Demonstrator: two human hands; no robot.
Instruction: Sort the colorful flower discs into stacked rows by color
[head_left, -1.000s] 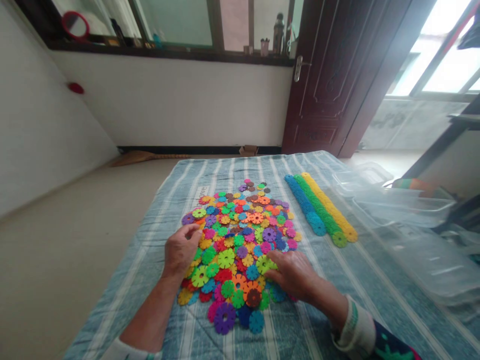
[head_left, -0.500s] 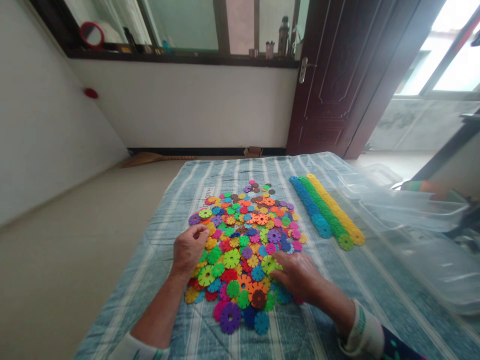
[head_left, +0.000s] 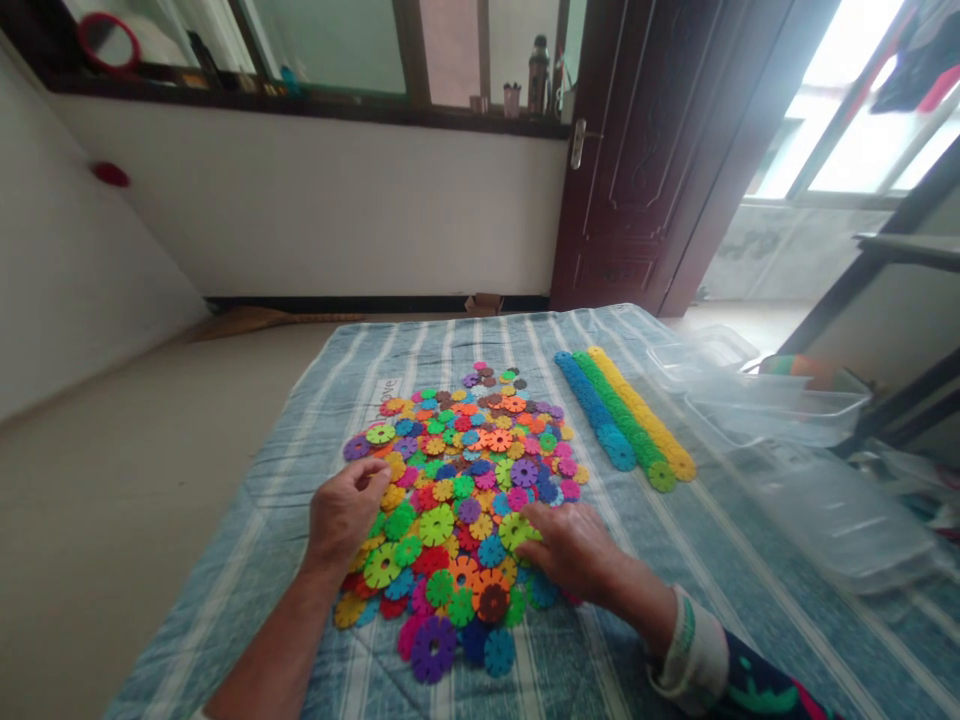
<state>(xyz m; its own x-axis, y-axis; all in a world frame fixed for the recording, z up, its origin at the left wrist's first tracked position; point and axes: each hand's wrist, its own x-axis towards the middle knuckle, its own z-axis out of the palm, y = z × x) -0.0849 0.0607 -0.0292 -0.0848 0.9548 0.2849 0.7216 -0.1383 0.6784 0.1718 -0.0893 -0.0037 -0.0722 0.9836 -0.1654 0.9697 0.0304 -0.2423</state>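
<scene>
A wide pile of notched plastic discs (head_left: 438, 524) in many colours lies on the striped cloth. At its left edge is my left hand (head_left: 346, 510), fingers curled and thumb against the fingertips; whatever may be in that pinch is hidden. On the right side of the pile, my right hand (head_left: 574, 548) has thumb and forefinger at the rim of a lime-green disc (head_left: 514, 531), closed on it. A large purple disc (head_left: 433, 649) lies at the near edge. Beyond my right hand, blue (head_left: 592, 405), green (head_left: 622, 418) and yellow (head_left: 641, 410) rows of overlapping discs lie side by side.
The blue striped cloth (head_left: 262, 560) covers the table or bed surface. Clear plastic boxes (head_left: 780, 415) and a clear lid (head_left: 832, 510) sit at the right. Behind stand a dark red door (head_left: 637, 150) and a window ledge holding a flask (head_left: 538, 78).
The view has turned slightly right, so everything appears further left. Both hands keep nearly the same places at the pile, and the three rows are unchanged.
</scene>
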